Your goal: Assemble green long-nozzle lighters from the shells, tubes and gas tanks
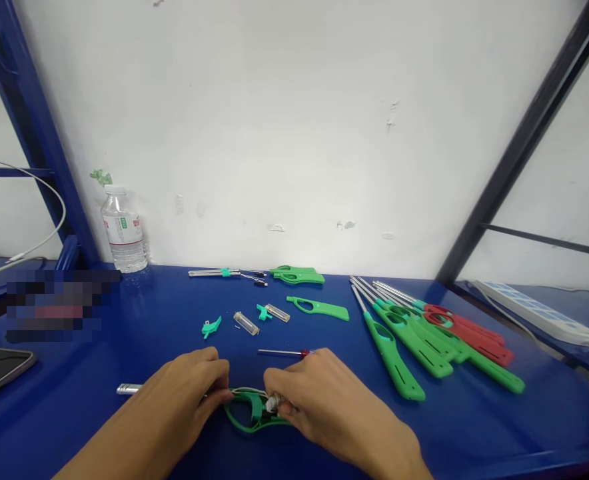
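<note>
Both hands are at work on a green lighter [244, 425], lying at the near edge of the blue table [164, 313], its metal tube [128, 389] pointing left. The left hand [194, 387] has thumb and fingers closed on the tube end of the handle; the right hand [319, 397] pinches a small pale part [273, 403] at the body, its exact nature unclear. The lighter's inner parts are exposed, so this unit is judged part-way through, with its handle not closed up. Just beyond the right hand lies a screwdriver [279, 352]. Farther out are loose clear tanks [246, 323], a teal trigger [211, 327], a green shell [324, 309] and, near the wall, metal tubes with wires [214, 273] beside more green shells [299, 277]: parts of units not together. At right, green lighters [394, 360] and red lighters [479, 330] lie outwardly whole.
</note>
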Motion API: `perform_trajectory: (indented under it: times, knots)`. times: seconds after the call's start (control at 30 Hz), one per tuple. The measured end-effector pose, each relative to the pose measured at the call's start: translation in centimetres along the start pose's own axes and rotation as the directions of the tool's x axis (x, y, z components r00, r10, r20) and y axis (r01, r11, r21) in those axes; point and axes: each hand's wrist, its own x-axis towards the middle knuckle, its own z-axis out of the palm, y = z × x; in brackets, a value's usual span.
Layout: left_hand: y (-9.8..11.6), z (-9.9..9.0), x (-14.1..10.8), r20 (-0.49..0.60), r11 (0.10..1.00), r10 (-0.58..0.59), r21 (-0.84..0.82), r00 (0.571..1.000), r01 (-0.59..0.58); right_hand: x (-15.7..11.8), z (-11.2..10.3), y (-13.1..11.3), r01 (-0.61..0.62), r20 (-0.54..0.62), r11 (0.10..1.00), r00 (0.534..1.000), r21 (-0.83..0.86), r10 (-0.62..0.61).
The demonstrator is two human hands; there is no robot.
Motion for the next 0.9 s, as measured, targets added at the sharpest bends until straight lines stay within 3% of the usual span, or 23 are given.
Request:
perform_trajectory:
  times: [0.23,0.9]
  knots:
    - [0.31,0.14,0.01,-0.004,0.998,0.051,-0.027,0.999,-0.051,0.08,0.58,0.29,0.001,-0.115,0.998,0.993,0.063,0.006]
    - [0.33,0.02,0.19,0.032,0.99,0.136,0.032,0.99,-0.137,0.11,0.81,0.4,0.061,-0.17,0.979,0.985,0.195,-0.027]
